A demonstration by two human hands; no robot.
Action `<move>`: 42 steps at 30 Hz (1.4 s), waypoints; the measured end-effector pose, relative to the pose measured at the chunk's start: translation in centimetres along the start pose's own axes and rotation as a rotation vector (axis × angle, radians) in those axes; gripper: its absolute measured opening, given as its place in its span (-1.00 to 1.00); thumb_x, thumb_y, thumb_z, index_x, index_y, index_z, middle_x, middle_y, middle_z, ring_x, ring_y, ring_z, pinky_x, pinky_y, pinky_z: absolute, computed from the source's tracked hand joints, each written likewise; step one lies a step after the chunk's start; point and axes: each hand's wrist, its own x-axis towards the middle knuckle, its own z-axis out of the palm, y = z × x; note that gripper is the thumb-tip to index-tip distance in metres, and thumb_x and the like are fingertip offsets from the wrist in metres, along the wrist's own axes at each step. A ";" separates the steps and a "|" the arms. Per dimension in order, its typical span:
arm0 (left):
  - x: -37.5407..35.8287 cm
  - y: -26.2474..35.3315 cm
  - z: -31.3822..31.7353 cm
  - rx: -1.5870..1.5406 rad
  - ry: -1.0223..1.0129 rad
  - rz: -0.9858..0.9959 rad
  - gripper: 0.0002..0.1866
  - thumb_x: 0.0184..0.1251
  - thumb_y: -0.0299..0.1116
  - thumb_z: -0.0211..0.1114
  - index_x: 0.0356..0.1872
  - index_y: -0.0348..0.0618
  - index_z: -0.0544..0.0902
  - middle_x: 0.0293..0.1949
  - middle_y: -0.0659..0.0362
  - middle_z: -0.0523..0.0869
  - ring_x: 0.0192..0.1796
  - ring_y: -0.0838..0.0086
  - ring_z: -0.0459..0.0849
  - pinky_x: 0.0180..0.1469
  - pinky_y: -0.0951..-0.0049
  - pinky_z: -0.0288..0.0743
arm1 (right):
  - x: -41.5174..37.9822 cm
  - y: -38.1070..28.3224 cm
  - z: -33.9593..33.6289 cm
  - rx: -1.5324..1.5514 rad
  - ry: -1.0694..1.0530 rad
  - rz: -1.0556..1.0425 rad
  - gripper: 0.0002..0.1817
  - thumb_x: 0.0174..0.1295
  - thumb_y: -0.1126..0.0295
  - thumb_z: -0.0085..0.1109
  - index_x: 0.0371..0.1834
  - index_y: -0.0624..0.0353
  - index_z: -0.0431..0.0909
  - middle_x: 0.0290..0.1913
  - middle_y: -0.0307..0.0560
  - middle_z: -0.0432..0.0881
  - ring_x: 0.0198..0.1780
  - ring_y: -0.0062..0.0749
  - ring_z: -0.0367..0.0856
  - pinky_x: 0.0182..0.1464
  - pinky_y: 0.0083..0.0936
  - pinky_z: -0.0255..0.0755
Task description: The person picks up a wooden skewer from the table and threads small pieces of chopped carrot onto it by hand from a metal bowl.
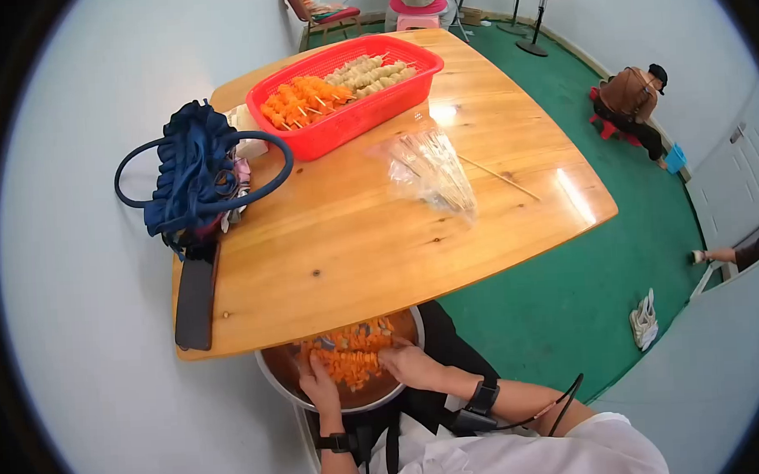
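Observation:
Below the table's near edge, a round metal basin (412, 391) sits at my lap with loose orange food pieces (356, 380) in it. My left hand (320, 385) is closed around the left end of a skewer of orange food pieces (349, 360), thumb on top. At its other end, my right hand (409, 365) pinches the skewer, fingers closed. The skewer lies roughly level above the loose pieces. The stick itself is hidden by the food and my fingers.
On the wooden table (330, 277) stand a red plastic basket (341, 124) of orange and pale skewers, a plastic bag of bamboo sticks (434, 171), a loose stick (500, 178), a blue handbag (192, 173) and a dark phone (197, 304). Other people sit farther off.

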 end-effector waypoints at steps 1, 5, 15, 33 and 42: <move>0.2 0.6 -0.1 -0.053 0.022 -0.050 -0.60 0.43 -0.22 -0.06 0.15 -0.22 0.43 -0.36 0.01 0.61 -0.36 0.29 0.55 -0.20 0.37 0.47 | 0.0 -0.1 -0.3 0.031 0.024 -0.008 -0.93 0.17 0.43 -0.04 -0.37 0.17 0.41 -0.45 0.14 0.52 -0.31 -0.01 0.56 0.07 -0.16 0.32; 0.2 -1.9 0.5 0.006 0.049 -0.099 -0.66 0.39 -0.26 -0.01 -0.05 -0.35 0.53 -0.40 -0.06 0.62 -0.36 0.18 0.58 -0.19 0.35 0.45 | -0.9 -0.7 -3.8 0.197 -0.074 -0.006 -0.92 0.17 0.45 -0.06 -0.38 0.23 0.39 -0.47 0.15 0.50 -0.32 0.04 0.53 -0.19 -0.18 0.41; -1.8 1.8 1.0 0.363 -0.664 0.371 -0.70 0.01 -0.15 0.35 -0.38 -0.19 0.68 -0.32 0.03 0.64 -0.24 0.17 0.62 -0.17 0.33 0.49 | -1.4 -6.8 -18.4 0.915 -0.209 0.087 -0.79 0.35 0.41 -0.11 -0.27 0.30 0.51 -0.43 -0.15 0.58 -0.37 -0.54 0.55 -0.25 -0.57 0.46; -1.9 3.7 -1.2 0.542 -1.077 0.411 -0.47 -0.09 -0.39 0.26 0.06 -0.13 0.53 0.04 0.04 0.52 0.10 0.19 0.45 0.13 0.31 0.33 | 28.7 -6.0 -30.2 0.221 0.378 0.148 -0.82 0.17 0.36 0.03 -0.46 0.25 0.53 -0.58 -0.21 0.47 -0.53 -0.57 0.45 -0.48 -0.60 0.36; -1.4 4.6 -2.1 0.466 -1.138 0.343 -0.42 -0.16 -0.52 0.13 0.07 -0.17 0.50 0.04 0.04 0.51 0.08 0.17 0.47 0.11 0.33 0.35 | 30.7 -6.4 -27.6 -0.516 0.494 0.244 -0.67 0.13 0.22 -0.03 -0.38 0.31 0.58 -0.37 0.16 0.61 -0.26 -0.03 0.58 -0.20 -0.22 0.43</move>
